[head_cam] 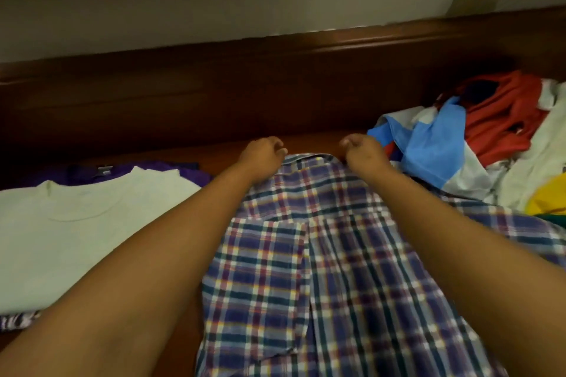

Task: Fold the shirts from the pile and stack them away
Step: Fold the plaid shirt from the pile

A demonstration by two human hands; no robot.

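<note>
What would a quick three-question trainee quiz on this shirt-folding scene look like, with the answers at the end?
1. True or false: the plaid shirt lies spread between the two arms.
2. Which garment tops the folded stack at the left? A) white T-shirt B) red shirt C) blue cloth
3. Fill in: the unfolded pile sits on the person's ___ side.

Key:
1. True; the left hand and right hand are both at its collar end, fingers curled, though whether they pinch the cloth is unclear.
2. A; the white T-shirt lies over a purple garment.
3. Right.
</note>
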